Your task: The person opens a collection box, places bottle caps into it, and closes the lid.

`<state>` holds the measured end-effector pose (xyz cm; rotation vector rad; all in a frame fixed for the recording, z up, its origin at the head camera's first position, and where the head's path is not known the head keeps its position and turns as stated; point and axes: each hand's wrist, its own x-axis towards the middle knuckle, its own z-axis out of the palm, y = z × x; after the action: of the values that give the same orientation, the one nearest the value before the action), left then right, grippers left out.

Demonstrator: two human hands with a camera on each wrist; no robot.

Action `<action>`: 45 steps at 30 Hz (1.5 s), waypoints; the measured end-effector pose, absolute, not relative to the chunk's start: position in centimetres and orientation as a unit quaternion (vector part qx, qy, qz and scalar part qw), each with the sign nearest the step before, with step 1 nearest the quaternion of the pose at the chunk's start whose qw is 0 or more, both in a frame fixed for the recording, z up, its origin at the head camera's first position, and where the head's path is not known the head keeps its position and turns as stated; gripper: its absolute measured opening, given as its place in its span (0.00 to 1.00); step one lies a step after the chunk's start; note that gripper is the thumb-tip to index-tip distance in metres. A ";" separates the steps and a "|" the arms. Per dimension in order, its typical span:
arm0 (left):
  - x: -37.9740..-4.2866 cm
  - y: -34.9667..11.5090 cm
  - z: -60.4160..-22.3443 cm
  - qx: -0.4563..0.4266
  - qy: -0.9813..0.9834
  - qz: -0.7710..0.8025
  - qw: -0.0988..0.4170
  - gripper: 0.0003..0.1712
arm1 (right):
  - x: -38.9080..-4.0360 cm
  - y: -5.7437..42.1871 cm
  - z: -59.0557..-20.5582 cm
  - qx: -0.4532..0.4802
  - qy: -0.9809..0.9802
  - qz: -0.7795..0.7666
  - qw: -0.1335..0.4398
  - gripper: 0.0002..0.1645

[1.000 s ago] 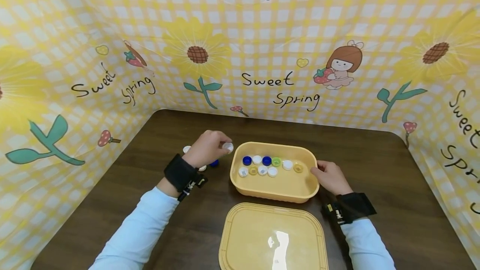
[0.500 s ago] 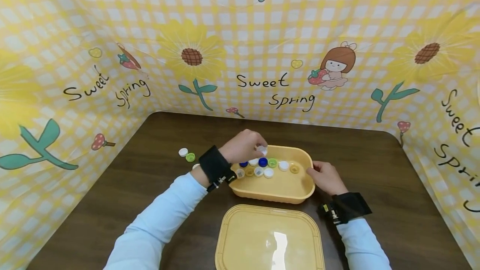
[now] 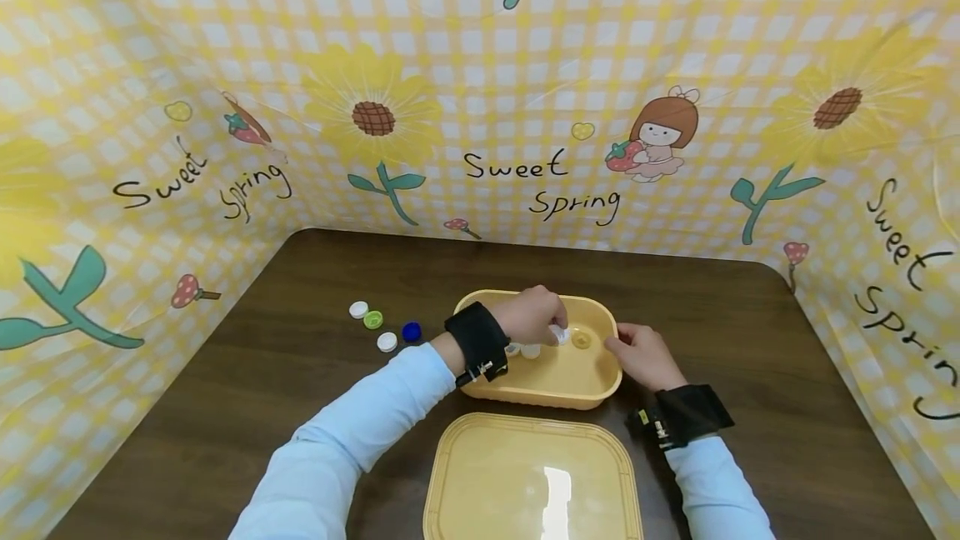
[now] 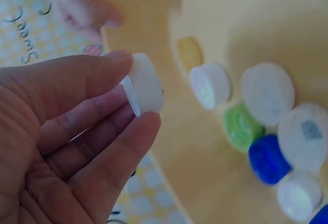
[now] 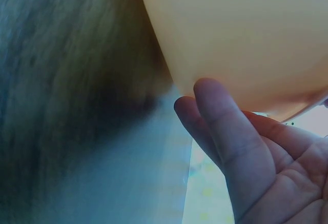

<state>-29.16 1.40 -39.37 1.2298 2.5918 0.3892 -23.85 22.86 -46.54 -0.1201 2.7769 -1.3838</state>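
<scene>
Over the yellow plastic box point(image 3: 540, 394), my left hand point(image 3: 531, 315) pinches a white bottle cap point(image 4: 147, 84) between thumb and fingertips. Inside the box lie bottle caps, among them a green cap point(image 4: 240, 126), a blue cap point(image 4: 268, 160), a white cap printed with a code point(image 4: 305, 138) and a yellow cap point(image 3: 581, 339). My left hand and wrist strap hide most of them in the head view. At the box's right end, my right hand point(image 3: 647, 357) grips the rim, thumb at the top edge and fingers along the outside.
Left of the box, on the dark wooden table point(image 3: 225, 407), lie a white cap point(image 3: 358, 309), a green cap point(image 3: 373, 320), another white cap point(image 3: 387, 342) and a blue cap point(image 3: 412, 332). A yellow lid point(image 3: 525, 473) lies in front of the box. Checked cloth point(image 3: 480, 107) surrounds the table.
My left hand has carried the white cap rightward from beside the loose caps to over the box's inside, and lower. The right hand stays at the box's right rim.
</scene>
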 end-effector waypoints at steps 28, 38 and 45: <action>-29.3 2.8 -42.4 0.413 0.895 0.072 0.154 0.06 | -24.0 22.8 -47.0 -0.032 0.889 -0.457 0.019 0.17; -29.3 2.7 -42.6 0.412 0.897 0.063 0.149 0.10 | -24.0 22.7 -46.9 -0.028 0.890 -0.455 0.022 0.19; -29.6 2.7 -42.6 0.419 0.894 0.063 0.144 0.10 | -24.0 22.8 -46.8 -0.033 0.889 -0.457 0.025 0.19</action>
<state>-29.55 2.74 -42.62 1.2081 2.5767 0.1815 -23.99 22.84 -46.80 -0.1018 2.7484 -1.4133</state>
